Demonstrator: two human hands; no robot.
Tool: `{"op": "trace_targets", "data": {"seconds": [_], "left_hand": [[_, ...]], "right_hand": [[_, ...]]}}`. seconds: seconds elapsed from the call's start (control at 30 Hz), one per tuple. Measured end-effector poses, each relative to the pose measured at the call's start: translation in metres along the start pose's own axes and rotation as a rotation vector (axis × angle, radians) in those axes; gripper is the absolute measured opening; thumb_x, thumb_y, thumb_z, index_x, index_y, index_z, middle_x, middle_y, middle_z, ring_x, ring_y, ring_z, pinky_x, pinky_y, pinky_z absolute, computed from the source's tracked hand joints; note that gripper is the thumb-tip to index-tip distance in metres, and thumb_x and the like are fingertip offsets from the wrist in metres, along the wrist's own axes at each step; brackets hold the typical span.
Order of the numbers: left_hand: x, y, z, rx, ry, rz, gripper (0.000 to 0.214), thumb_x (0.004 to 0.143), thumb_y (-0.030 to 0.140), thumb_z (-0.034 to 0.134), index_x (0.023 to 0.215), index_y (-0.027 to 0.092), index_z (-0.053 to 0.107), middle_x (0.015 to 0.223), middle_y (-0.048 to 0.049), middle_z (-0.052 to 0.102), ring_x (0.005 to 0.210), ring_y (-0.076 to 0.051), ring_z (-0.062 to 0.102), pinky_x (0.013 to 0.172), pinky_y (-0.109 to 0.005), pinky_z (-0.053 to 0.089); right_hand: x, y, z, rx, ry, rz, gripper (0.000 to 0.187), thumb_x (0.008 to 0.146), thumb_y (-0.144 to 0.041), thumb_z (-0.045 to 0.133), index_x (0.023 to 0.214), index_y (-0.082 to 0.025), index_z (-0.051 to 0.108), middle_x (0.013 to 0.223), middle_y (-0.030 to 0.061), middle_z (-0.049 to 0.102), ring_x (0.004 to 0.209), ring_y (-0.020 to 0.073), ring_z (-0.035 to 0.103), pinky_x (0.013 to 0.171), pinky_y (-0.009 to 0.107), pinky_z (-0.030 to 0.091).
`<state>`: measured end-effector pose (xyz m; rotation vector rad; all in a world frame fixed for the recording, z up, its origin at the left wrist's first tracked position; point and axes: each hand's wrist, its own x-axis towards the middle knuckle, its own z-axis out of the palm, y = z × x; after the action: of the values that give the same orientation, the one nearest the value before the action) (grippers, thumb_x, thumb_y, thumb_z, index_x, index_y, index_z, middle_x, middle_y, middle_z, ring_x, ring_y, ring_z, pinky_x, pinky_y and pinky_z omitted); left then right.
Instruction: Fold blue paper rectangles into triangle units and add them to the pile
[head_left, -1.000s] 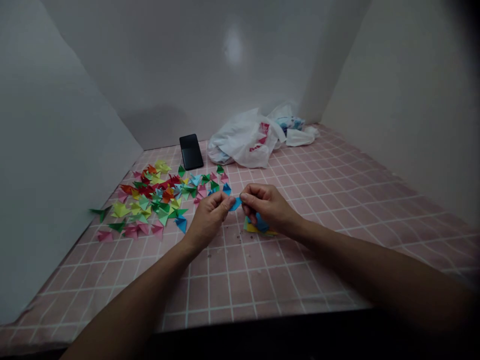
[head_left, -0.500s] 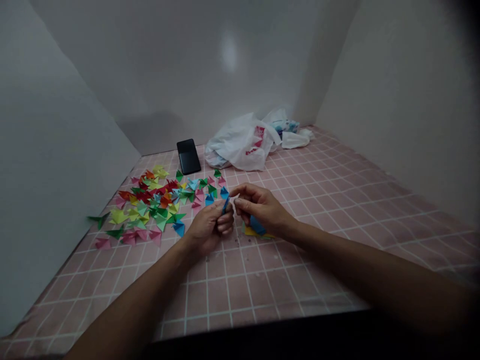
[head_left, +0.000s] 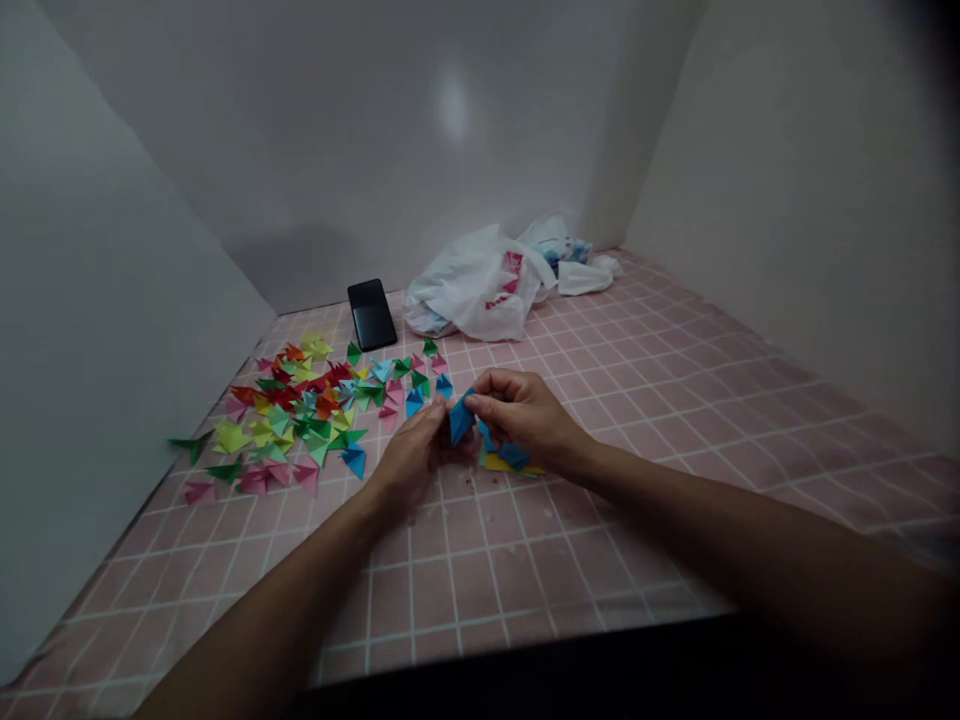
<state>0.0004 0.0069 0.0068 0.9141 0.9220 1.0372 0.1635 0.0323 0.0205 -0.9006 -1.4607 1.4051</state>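
While both hands work over the pink grid mat (head_left: pixel 570 560), folded paper triangles (head_left: pixel 300 410) in red, green, yellow, pink and blue lie scattered across its left side, reaching toward the left edge, and a black smartphone (head_left: pixel 372 314) rests near the back edge. Just right of the pile, the left hand (head_left: pixel 409 455) and the right hand (head_left: pixel 525 412) are together, their fingertips pinching a blue paper triangle (head_left: pixel 461 420) between them, above the mat. Just beneath the right hand, a blue paper piece (head_left: pixel 514 457) lies on yellow paper (head_left: pixel 499 462). A white plastic bag (head_left: pixel 476 285) and a white bundle (head_left: pixel 585 278) sit along the back edge. The paper appears to be mid-fold, a step that seems to call for both grips staying firm and even.
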Motion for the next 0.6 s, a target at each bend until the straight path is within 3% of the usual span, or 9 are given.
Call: {"op": "trace_targets", "data": {"seconds": [0.07, 0.17, 0.4, 0.6], "left_hand": [[0.0018, -0.0005, -0.0028, 0.134, 0.056, 0.107, 0.042, 0.08, 0.057, 0.071, 0.08, 0.016, 0.065, 0.072, 0.0, 0.059, 0.064, -0.012, 0.056, 0.061, -0.024, 0.05], [0.0021, 0.0006, -0.0054, 0.289, 0.071, 0.204, 0.037, 0.078, 0.051, 0.076, 0.08, 0.015, 0.066, 0.069, 0.0012, 0.059, 0.062, -0.011, 0.054, 0.059, -0.023, 0.047], [0.0, 0.0, -0.0004, 0.276, 0.158, 0.414, 0.024, 0.075, 0.03, 0.079, 0.088, 0.019, 0.062, 0.074, 0.0029, 0.062, 0.067, -0.011, 0.058, 0.062, -0.022, 0.048], [-0.0004, -0.0009, -0.0009, 0.359, 0.193, 0.44, 0.017, 0.076, 0.026, 0.077, 0.083, 0.018, 0.063, 0.075, 0.002, 0.062, 0.069, -0.011, 0.058, 0.064, -0.022, 0.048]], "right_hand": [[0.0006, 0.0013, -0.0005, -0.027, 0.022, 0.0, 0.021, 0.078, -0.035, 0.067, 0.07, -0.019, 0.056, 0.05, -0.0077, 0.048, 0.04, 0.0065, 0.041, 0.038, 0.02, 0.031], [0.0011, 0.0032, -0.0011, -0.048, 0.03, -0.012, 0.02, 0.078, -0.034, 0.067, 0.07, -0.019, 0.057, 0.05, -0.0074, 0.048, 0.041, 0.0066, 0.041, 0.04, 0.02, 0.03], [0.0016, 0.0055, -0.0004, 0.013, 0.04, -0.007, 0.022, 0.077, -0.034, 0.069, 0.068, -0.019, 0.055, 0.049, -0.0073, 0.05, 0.04, 0.0066, 0.044, 0.039, 0.019, 0.032], [0.0013, 0.0079, 0.0015, 0.077, 0.004, -0.024, 0.023, 0.079, -0.035, 0.069, 0.071, -0.019, 0.054, 0.047, -0.0075, 0.053, 0.038, 0.0075, 0.048, 0.038, 0.019, 0.037]]}}
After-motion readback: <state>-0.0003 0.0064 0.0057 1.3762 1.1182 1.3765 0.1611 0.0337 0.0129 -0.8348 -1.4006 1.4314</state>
